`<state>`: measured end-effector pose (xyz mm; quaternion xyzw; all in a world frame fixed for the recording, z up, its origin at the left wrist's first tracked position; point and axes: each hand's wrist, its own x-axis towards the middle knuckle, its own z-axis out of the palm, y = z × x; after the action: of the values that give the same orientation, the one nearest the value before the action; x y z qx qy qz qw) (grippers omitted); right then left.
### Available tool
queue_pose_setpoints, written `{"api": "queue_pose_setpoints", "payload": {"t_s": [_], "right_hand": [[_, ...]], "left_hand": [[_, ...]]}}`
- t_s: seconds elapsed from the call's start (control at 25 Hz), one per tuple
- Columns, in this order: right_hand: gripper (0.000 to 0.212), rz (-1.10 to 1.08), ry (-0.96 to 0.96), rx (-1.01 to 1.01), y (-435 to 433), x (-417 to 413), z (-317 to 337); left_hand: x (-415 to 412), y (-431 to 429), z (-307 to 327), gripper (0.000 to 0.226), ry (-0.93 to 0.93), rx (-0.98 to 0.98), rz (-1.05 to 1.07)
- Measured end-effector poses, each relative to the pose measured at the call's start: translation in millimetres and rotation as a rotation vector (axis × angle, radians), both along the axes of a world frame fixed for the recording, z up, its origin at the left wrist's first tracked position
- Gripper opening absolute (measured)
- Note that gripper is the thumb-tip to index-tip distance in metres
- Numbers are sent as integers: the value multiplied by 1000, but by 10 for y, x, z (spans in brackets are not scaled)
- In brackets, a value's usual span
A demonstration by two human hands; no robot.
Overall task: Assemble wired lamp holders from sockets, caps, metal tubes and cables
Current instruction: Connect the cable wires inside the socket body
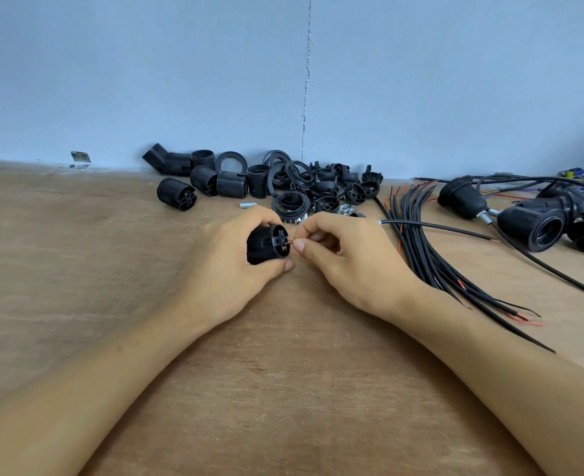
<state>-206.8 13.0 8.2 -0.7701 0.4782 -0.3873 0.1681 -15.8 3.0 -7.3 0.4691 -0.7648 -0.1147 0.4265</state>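
My left hand [230, 266] grips a black ribbed lamp socket [265, 244] on its side, terminal end facing right. My right hand [345, 255] pinches a thin red wire end [290, 241] right at the socket's terminal. The black cable [435, 227] belonging to it runs from behind my right hand off to the right. Loose sockets [204, 180] lie in a pile along the wall, with black caps and rings [321, 187] beside them. One small metal tube [248, 204] lies in front of the pile.
A bundle of black cables [431, 266] with red and black stripped ends fans out at the right. Finished wired holders [538, 225] lie at the far right. Silver nuts [347, 210] sit behind my right hand. The wooden tabletop [77, 255] meets a blue wall.
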Motion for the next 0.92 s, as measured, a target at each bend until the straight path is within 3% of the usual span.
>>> {"api": "queue_pose_setpoints", "payload": {"t_s": [0.48, 0.92], "right_hand": [[8, -4, 254, -184, 14, 32, -5], [17, 68, 115, -119, 36, 8, 13]], "left_hand": [[-18, -28, -8, 35, -56, -96, -19], [-21, -30, -27, 39, -70, -127, -10]]}}
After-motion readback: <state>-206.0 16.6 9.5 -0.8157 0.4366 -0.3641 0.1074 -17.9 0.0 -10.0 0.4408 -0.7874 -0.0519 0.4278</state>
